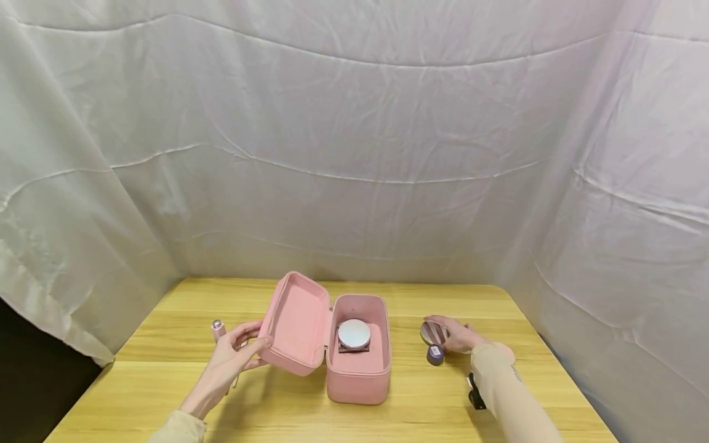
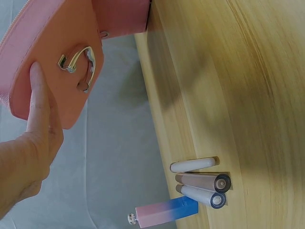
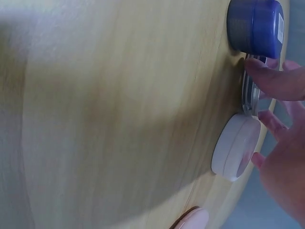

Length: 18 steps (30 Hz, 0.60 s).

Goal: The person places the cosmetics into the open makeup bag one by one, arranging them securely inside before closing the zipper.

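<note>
At the lower left of the head view, the left hand (image 1: 226, 362) pinched the rim of a pink, rounded-rectangular lid (image 1: 299, 320), thumb inside, fingers outside, probably to steady it tilted open. The pink, zip-edged box (image 1: 357, 389) stood upright at lower centre, a pale, shiny round compact (image 1: 354, 333) inside. At lower right, beyond a squat purple jar (image 1: 435, 355), the right hand (image 1: 458, 337) curled fingers and thumb about a glossy, flat round container (image 1: 431, 333), likely spanning its rim because it lay low.
</note>
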Motion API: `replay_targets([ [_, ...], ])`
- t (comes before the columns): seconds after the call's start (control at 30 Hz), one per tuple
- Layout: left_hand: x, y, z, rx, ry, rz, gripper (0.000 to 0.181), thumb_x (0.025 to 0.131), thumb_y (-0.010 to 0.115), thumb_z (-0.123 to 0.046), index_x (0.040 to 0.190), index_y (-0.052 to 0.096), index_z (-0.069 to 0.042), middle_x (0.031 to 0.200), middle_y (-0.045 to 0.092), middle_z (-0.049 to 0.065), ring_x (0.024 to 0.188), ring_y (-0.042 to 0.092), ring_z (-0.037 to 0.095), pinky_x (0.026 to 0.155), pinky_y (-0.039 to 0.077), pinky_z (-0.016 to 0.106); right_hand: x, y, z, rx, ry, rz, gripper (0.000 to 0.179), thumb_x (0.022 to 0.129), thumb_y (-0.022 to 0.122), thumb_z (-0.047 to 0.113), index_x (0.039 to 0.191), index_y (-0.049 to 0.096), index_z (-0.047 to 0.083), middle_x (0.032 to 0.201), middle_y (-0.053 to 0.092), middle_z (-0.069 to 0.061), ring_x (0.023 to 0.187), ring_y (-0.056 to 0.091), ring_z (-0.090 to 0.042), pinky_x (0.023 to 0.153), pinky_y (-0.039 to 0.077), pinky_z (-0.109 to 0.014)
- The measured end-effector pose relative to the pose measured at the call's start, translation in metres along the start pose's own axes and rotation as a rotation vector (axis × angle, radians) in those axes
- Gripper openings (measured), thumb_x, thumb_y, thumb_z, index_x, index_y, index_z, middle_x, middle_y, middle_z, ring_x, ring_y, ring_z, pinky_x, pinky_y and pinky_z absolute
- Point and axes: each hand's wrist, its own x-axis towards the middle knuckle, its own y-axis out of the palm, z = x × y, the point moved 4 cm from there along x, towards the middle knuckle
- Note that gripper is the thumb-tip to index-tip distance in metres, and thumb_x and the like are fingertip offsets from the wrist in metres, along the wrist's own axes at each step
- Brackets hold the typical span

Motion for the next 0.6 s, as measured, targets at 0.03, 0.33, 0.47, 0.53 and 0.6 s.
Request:
replay_targets([
  [0.03, 0.0000, 0.0000, 0.0000, -0.001, 0.000, 0.000, 0.059, 0.096, 0.065, -0.015, 0.145, 0.040, 0.007, 0.137, 0.051, 0.024, 0.097, 0.067, 0.007, 0.087, 0.063, 0.030, 0.0000, 0.0000, 0.0007, -0.002, -0.004, -0.001, 0.075, 0.073, 0.076, -0.004, 0.143, 0.052, 0.007, 0.148, 0.049, -0.026, 0.136, 0.043, -0.054, 0.104, 0.015, -0.089],
  [0.33, 0.0002, -0.0002, 0.0007, -0.001, -0.001, 0.002, 0.059, 0.097, 0.065, -0.015, 0.145, 0.040, 0.007, 0.137, 0.051, 0.024, 0.097, 0.067, 0.007, 0.088, 0.063, 0.030, 0.0000, -0.0005, 0.0031, -0.034, -0.026, -0.055, 0.071, 0.077, 0.079, 0.001, 0.142, 0.051, 0.003, 0.145, 0.049, -0.028, 0.134, 0.045, -0.052, 0.104, 0.024, -0.085],
  [0.47, 0.0003, -0.0003, 0.0011, 0.002, -0.006, 0.001, 0.059, 0.097, 0.065, -0.015, 0.146, 0.040, 0.006, 0.139, 0.050, 0.024, 0.097, 0.067, 0.007, 0.088, 0.062, 0.030, 0.0018, -0.0023, 0.0026, -0.020, -0.042, -0.103, 0.072, 0.081, 0.080, 0.010, 0.144, 0.047, -0.002, 0.144, 0.049, -0.031, 0.132, 0.046, -0.052, 0.104, 0.027, -0.081],
  [0.53, 0.0004, -0.0003, 0.0011, 0.003, -0.006, 0.002, 0.060, 0.097, 0.065, -0.016, 0.146, 0.039, 0.006, 0.139, 0.050, 0.024, 0.098, 0.066, 0.007, 0.088, 0.062, 0.030, 0.0029, -0.0040, 0.0022, 0.002, -0.048, -0.128, 0.075, 0.081, 0.081, 0.013, 0.145, 0.044, -0.005, 0.143, 0.049, -0.034, 0.131, 0.047, -0.053, 0.106, 0.026, -0.080],
  [0.6, 0.0005, -0.0003, 0.0012, 0.005, -0.005, 0.004, 0.060, 0.097, 0.064, -0.016, 0.146, 0.039, 0.006, 0.139, 0.049, 0.025, 0.098, 0.066, 0.007, 0.088, 0.062, 0.029, 0.0037, -0.0058, 0.0024, 0.013, -0.052, -0.150, 0.078, 0.081, 0.081, 0.015, 0.145, 0.042, -0.007, 0.141, 0.049, -0.036, 0.129, 0.048, -0.053, 0.107, 0.027, -0.079],
])
